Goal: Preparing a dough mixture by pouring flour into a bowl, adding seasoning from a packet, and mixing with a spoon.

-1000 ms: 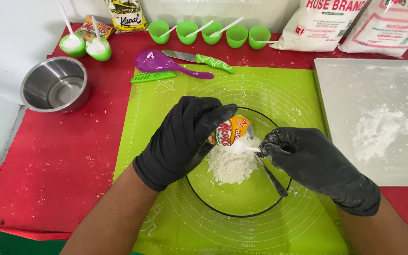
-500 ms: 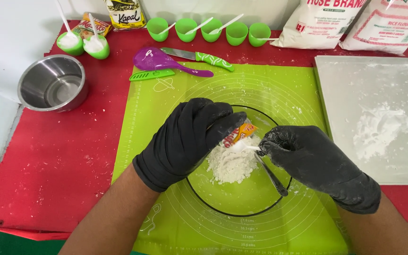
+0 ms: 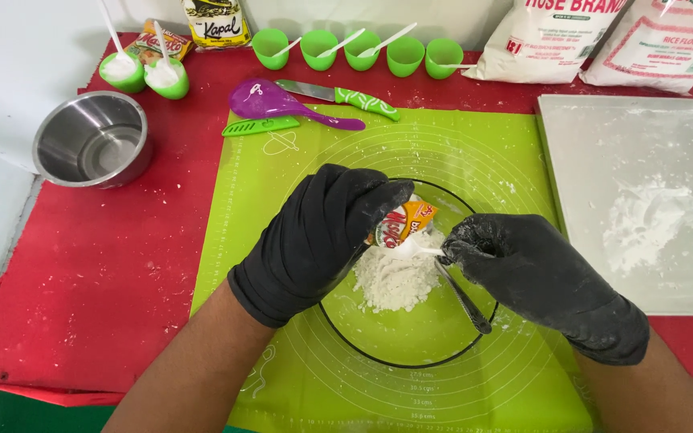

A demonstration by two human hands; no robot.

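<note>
Left hand (image 3: 318,236) fingers grasping sachet (image 3: 401,223), now tilted up; right hand (image 3: 535,277) fingers pinching white spoon (image 3: 415,250), unmoved.

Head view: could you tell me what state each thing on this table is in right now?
Left hand: gloved, gripping the sachet.
Right hand: gloved, holding the white spoon.
Sachet: tilted over the bowl.
White spoon: under the sachet's mouth.
Glass bowl: holds a mound of white powder.
Steel bowl: upright, empty.
Green cups: upright in a row, some with spoons.
Knife: lying flat.
Metal tray: dusted with flour.
</note>
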